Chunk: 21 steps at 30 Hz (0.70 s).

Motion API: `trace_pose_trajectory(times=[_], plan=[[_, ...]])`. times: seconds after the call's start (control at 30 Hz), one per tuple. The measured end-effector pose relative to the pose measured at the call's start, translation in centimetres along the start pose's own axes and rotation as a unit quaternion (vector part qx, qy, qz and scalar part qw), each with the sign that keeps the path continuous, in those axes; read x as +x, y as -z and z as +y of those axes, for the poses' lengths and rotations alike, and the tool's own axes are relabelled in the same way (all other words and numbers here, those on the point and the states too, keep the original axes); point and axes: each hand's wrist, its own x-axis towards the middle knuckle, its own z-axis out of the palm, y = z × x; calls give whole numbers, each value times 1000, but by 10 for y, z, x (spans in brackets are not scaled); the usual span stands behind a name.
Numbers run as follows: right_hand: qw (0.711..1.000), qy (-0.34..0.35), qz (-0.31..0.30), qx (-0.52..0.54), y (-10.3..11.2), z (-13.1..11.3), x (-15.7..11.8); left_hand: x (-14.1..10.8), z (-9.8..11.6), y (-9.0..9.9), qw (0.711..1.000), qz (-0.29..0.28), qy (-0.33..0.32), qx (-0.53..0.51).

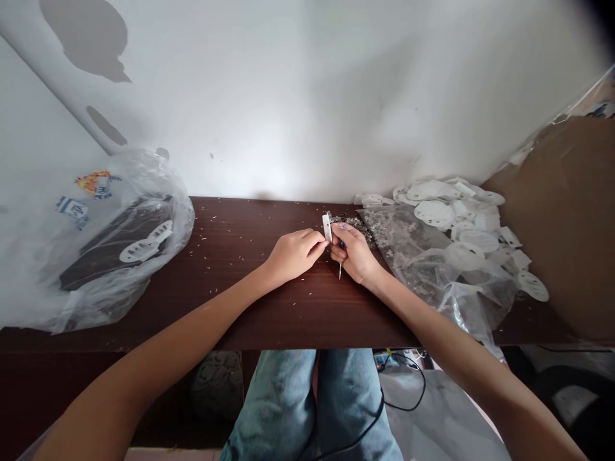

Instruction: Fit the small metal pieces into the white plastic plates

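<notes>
Both your hands meet at frame centre: your left hand (293, 256) pinches a small white plastic tab (327, 227) between pressed fingertips, while your right hand (353, 253) curls its fingers around a thin metal pick (340, 271) above a dark brown wood-grain desk (230, 224).

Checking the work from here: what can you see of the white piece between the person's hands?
The white piece is a small, narrow, flat strip that looks like plastic. It stands upright, its lower end pinched in the fingertips of the left hand. The right hand, gripping a thin metal pin, is right beside it. Dark grey bits lie behind it. Finer detail is too small to tell.
</notes>
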Motion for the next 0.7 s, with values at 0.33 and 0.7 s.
trace_pose_trajectory(times=[0.33,0.7], plan=[[998,-35,-22,47,-7,1,-6,7,2,10,992,-14,-55,-109],[998,-8,-57,14,-18,-1,-15,7,4,-11,777,56,230,-584]])
